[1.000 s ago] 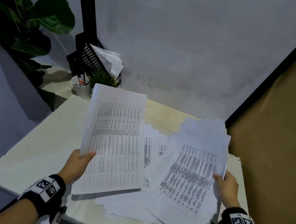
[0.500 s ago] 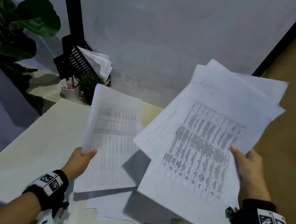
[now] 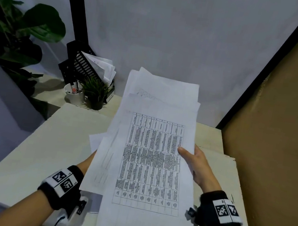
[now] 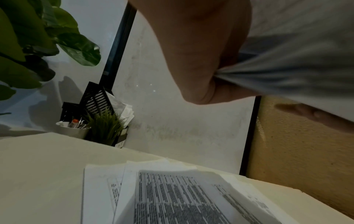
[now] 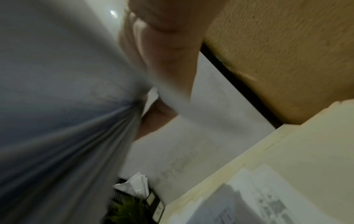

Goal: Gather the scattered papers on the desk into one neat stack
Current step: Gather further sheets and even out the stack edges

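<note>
Far left of the fingers, a large-leafed plant (image 3: 20, 20) stands off the bench (image 3: 45, 147). At the bench's back left corner sit a black file rack (image 3: 81, 65) holding loose sheets, a white cup (image 3: 74, 95) with pens, and a small potted grass plant (image 3: 95, 92). The left hand (image 3: 88, 162) is mostly hidden beneath the held papers (image 3: 152, 162) in the head view; the left wrist view shows it (image 4: 201, 53) pinching the left edge of the bundle, fingers clenched on the sheets. The held papers are raised above the bench between both hands, overlapped but uneven, with a printed table on the top sheet and offset edges protruding at the far end. Below the fingers, several loose sheets (image 4: 172, 197) lie on the bench, fanned and misaligned. The right hand (image 3: 197, 166) grasps the right edge of the bundle, thumb on top of the printed sheet, the other fingers underneath. To the right of the fingers stands a tan wall (image 3: 281, 134), meeting the bench edge.
</note>
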Tool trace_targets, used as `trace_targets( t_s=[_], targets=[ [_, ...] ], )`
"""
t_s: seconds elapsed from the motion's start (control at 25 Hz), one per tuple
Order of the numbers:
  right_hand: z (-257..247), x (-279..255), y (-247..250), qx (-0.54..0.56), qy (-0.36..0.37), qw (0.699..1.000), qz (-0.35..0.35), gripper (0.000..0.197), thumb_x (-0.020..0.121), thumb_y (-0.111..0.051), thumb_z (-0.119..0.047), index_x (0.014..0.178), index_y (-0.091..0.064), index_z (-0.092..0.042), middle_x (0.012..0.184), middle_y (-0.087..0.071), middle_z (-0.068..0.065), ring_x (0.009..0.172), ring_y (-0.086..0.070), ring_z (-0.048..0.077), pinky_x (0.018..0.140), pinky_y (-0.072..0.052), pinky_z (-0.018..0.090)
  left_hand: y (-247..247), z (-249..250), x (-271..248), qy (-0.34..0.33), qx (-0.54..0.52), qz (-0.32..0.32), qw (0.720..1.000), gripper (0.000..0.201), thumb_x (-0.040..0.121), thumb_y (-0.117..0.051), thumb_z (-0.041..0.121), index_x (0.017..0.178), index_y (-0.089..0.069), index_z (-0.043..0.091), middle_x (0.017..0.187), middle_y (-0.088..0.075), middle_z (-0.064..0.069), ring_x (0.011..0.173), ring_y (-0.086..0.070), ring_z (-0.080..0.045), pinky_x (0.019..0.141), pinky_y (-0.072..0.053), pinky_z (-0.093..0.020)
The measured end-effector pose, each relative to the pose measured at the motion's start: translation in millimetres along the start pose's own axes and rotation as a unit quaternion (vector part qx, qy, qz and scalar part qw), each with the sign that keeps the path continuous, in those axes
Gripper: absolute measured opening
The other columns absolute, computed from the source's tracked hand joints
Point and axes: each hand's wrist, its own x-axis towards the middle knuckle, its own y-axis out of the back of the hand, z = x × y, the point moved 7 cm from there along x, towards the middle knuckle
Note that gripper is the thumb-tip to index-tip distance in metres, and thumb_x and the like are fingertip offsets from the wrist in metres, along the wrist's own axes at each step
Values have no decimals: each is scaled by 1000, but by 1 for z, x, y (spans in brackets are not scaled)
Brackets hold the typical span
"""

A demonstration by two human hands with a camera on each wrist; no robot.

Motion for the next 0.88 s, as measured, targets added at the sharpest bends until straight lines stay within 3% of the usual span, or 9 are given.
trace_targets(
  t_s=[0.08,0.16,0.28,0.32,0.4,0.48,0.64,0.76,0.88],
  targets=[
    [-6,1,-10,-35,23,999,15,44,83,-63,-13,124,-53,-5,116,-66,12,106,-64,27,96,-48,44,3,-3,1,27,-41,14,999,46,87,-55,22,43,-62,14,34,-53,-1,27,-49,-11,32,-39,-14],
    [-19,1,-14,-50,72,994,58,33,86,-56,-3,120,-55,-3,103,-68,5,94,-65,17,88,-52,31,-1,16,-1,-7,-50,17,999,59,96,-39,26,42,-54,9,32,-50,-2,26,-46,-10,32,-37,-11],
    [-36,-2,-16,-2,138,986,95,23,85,-53,5,106,-56,-6,93,-62,5,83,-61,13,71,-53,14,-24,59,-8,-81,-59,-63,993,67,64,-48,76,80,-74,17,73,-74,-7,64,-70,-20,54,-57,-27],
    [-39,-4,-16,20,156,982,108,21,85,-54,6,100,-57,-9,92,-61,6,82,-60,12,71,-53,14,-27,71,-10,-115,-31,-76,990,70,53,-53,80,88,-75,23,82,-76,-4,76,-71,-23,60,-58,-31],
    [-46,-11,-17,34,192,972,135,19,85,-55,4,89,-58,-14,86,-60,4,78,-59,10,69,-53,16,-23,84,-9,-195,65,-49,977,56,57,-67,66,99,-68,30,94,-73,1,98,-67,-29,76,-57,-36],
    [-45,-16,-20,16,215,966,140,18,85,-57,-1,85,-59,-18,84,-61,3,75,-60,11,67,-54,20,-23,91,-8,-270,168,9,948,42,69,-62,46,107,-58,29,103,-67,3,104,-63,-26,87,-54,-40],
    [-22,-15,-24,8,199,973,120,20,83,-60,-3,89,-62,-22,81,-67,-1,70,-66,3,62,-54,18,-21,53,-1,-284,195,32,938,32,91,-49,25,123,-49,22,114,-63,7,108,-61,-11,95,-50,-37],
    [1,-14,-20,1,169,979,112,15,77,-68,-12,88,-64,-21,76,-71,-4,72,-68,9,63,-56,20,-20,20,0,-245,196,33,949,26,90,-45,28,115,-48,36,104,-66,29,107,-58,7,94,-48,-20],
    [18,-15,-19,-8,134,988,78,36,57,-81,-32,87,-65,-20,74,-73,-5,74,-69,7,64,-55,18,-18,5,-2,-220,198,21,955,37,76,-55,55,108,-50,38,97,-62,42,99,-57,15,88,-47,-10]
  ],
)
